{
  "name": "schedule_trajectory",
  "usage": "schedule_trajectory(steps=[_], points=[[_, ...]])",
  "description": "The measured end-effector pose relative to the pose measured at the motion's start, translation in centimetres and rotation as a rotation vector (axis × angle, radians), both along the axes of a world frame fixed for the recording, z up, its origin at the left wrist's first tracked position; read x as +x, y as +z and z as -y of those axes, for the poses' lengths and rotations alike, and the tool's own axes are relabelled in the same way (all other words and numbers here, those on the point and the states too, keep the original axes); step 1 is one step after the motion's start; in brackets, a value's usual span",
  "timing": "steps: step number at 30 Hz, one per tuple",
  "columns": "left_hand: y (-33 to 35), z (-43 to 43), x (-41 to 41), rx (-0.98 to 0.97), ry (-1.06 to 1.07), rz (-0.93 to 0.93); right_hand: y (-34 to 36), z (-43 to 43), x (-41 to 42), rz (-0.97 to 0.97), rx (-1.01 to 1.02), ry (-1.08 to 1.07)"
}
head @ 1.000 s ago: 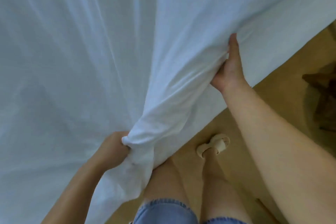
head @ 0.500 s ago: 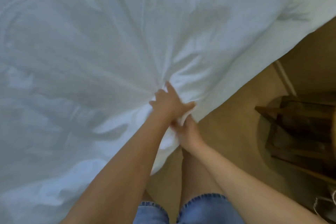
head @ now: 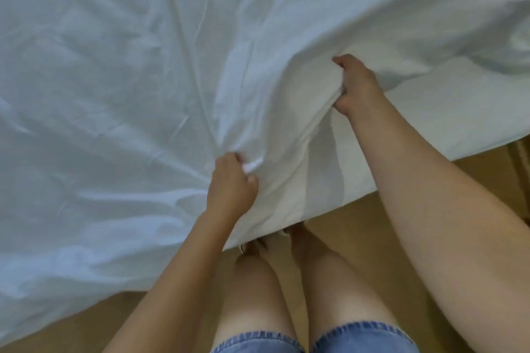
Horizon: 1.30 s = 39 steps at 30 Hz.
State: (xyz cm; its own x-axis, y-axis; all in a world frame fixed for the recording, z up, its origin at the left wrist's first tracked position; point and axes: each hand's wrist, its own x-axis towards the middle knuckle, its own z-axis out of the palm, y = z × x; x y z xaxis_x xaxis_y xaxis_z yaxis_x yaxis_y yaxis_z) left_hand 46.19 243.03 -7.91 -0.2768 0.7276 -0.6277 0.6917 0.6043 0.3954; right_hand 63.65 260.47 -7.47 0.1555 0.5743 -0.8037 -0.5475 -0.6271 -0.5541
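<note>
The sheet is plain white all over. It reads as a cool, pale blue across its wide creased spread and as a warmer cream-white in the bunched fold near its lower edge. Below that edge the floor is an even tan-ochre. The shorts are mid-blue denim with a paler, frayed hem.

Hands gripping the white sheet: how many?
2. The left hand pinches a bunch of the white sheet near the middle; the right hand grips a fold farther up and right. No other hand shows.
</note>
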Motion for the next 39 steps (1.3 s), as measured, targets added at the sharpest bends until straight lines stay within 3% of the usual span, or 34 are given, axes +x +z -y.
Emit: schedule_trajectory(steps=[2,4,6,8,10,14,21,24,27,33,37,39], points=[[1.0,-1.7,3.3,0.280,0.031,0.012,0.7,-0.6,0.1,0.083,-0.010,0.030],[1.2,-3.9,6.3,0.464,-0.161,-0.053,0.4,1.9,1.5,0.166,-0.065,0.055],[0.1,-6.1,8.8,0.386,-0.405,-0.112,-1.0,6.3,4.2,0.363,-0.208,0.186],[-2.1,-7.5,10.6,0.176,-0.676,-0.198,-2.3,8.9,6.8,0.534,-0.342,0.260],[-4.3,-8.3,11.5,0.000,-0.798,-0.233,-3.0,8.8,8.3,0.591,-0.321,0.325],[-6.3,-9.4,12.3,-0.064,-0.637,-0.164,-3.5,7.8,9.4,0.450,-0.287,0.502],[-4.0,-9.5,15.6,-0.138,-0.466,-0.129,-3.1,7.9,17.3,0.324,-0.339,0.426],[-2.8,-10.7,21.5,-0.022,-0.292,-0.037,-3.9,6.2,22.5,0.339,-0.322,0.404],[-1.7,-12.1,29.5,0.143,-0.292,0.004,-4.7,3.6,28.3,0.351,-0.309,0.392],[-0.9,-16.6,45.0,0.180,-0.061,0.067,-3.5,-1.7,42.5,0.448,-0.192,0.588],[-0.3,-19.4,54.4,0.178,-0.253,0.192,-2.9,-5.6,51.6,0.545,-0.199,0.480],[-0.2,-21.2,57.8,0.195,-0.237,0.216,-2.9,-7.4,54.1,0.574,-0.220,0.485]])
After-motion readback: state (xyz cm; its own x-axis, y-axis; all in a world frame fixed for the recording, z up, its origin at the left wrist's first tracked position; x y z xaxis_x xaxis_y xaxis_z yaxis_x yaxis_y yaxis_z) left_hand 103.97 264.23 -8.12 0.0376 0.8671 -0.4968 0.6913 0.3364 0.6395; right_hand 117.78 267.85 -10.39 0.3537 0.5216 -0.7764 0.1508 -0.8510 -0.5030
